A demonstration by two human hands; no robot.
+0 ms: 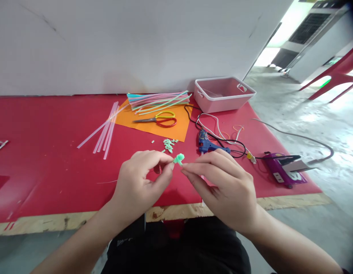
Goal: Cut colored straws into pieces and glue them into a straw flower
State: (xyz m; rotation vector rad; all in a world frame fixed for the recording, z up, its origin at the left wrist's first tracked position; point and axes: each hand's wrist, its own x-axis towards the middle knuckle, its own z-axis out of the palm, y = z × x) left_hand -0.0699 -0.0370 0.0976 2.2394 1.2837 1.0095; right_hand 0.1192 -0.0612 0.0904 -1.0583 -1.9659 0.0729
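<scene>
A small light-green fuzzy piece (179, 157), seemingly shaped from pipe cleaner, is held above the red table between my two hands. My left hand (146, 173) pinches its left side with thumb and forefinger. From the right, the thumb and forefinger of my right hand (222, 182) close on its lower stub. Just beyond the fingertips lies a little heap of cut green pipe cleaner bits (168, 145). A blue glue gun (207, 144) rests behind my right hand, partly covered by it.
Scissors (162, 119) and a bundle of pipe cleaners (156, 101) lie on an orange sheet (179, 129). Translucent glue sticks (106, 133) are at left. A pink basket (222, 102) stands at the back. Cables (219, 131) run right towards a purple power strip (281, 171).
</scene>
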